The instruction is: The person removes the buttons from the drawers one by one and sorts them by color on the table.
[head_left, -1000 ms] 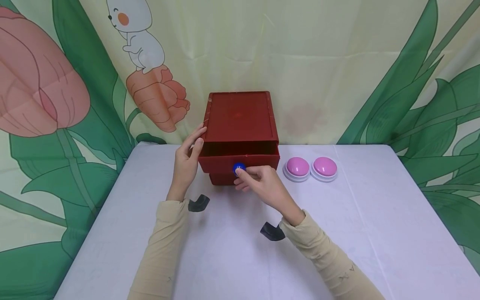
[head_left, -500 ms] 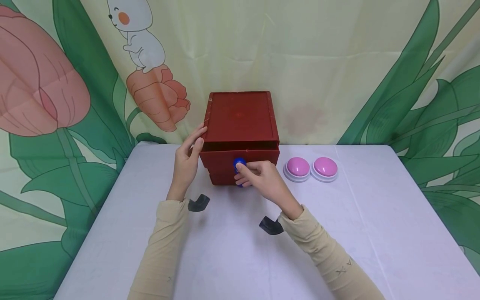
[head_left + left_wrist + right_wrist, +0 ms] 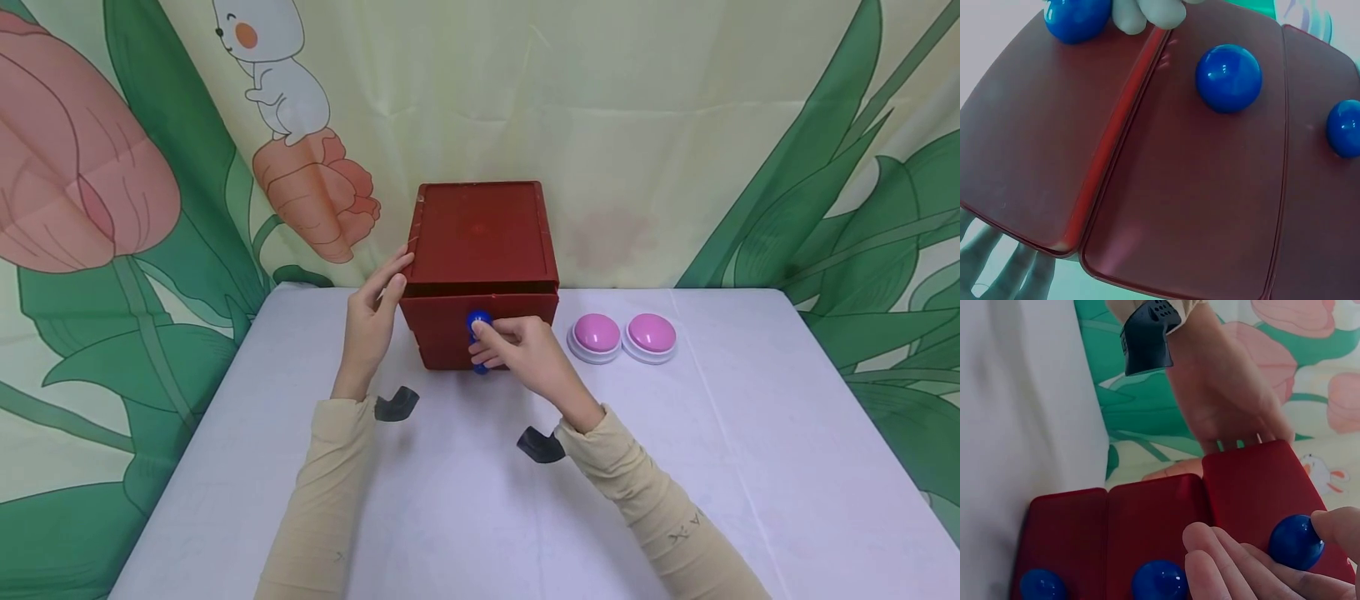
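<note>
1. Subject: cabinet (image 3: 480,233) at the rear of the worktop (image 3: 637,483), against the printed backdrop (image 3: 600,150).
2. Right hand (image 3: 528,354): at the cabinet's front, thumb and forefinger clamped on the top knob (image 3: 1296,542); remaining fingers lie below it.
3. Left hand (image 3: 369,329): at the cabinet's left side, fingers extended, slightly apart, resting against it and gripping nothing.
4. Done: the middle drawer (image 3: 1185,181) and bottom drawer (image 3: 1316,200) sit level with each other, apparently fully in.
5. Outstanding: the top drawer (image 3: 435,321) stands slightly proud of those below, a narrow dark gap visible under the cabinet's lid. Judged as closing work, it is nearly finished; a short push inward would remain.
6. Also noted: two pink buttons (image 3: 597,333) on white bases, just right of the cabinet, untouched.
7. Markings: no brand or label found on the cabinet or its drawers. Small dark marks on the right sleeve (image 3: 652,508), in front of the cabinet and to its right, are not legible.
</note>
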A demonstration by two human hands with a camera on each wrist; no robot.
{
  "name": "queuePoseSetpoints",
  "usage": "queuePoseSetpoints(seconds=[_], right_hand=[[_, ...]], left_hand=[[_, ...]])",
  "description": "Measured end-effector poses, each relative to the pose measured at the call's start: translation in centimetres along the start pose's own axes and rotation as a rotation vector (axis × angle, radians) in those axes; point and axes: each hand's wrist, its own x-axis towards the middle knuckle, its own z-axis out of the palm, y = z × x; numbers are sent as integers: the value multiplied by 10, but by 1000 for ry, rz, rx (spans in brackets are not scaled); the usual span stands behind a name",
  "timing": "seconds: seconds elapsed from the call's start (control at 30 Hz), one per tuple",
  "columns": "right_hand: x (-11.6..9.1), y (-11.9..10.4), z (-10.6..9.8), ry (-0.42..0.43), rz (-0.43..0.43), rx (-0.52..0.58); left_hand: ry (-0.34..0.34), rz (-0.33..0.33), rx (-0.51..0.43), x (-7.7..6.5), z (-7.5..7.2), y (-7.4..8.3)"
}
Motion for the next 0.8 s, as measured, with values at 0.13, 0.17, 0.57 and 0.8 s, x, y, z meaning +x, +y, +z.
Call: queuePoseSetpoints(seconds=[0.13, 0.17, 0.57, 0.8], right_hand=[[2, 0, 0, 3, 9, -8], [2, 0, 0, 3, 10, -11], [9, 3, -2, 11, -7, -9], [13, 1, -3, 16, 0, 13]], left_hand=[[9, -4, 13, 0, -1, 0], [10, -5, 12, 1, -1, -3], [66, 15, -12, 10, 0, -37], [82, 21, -17, 9, 2, -34]])
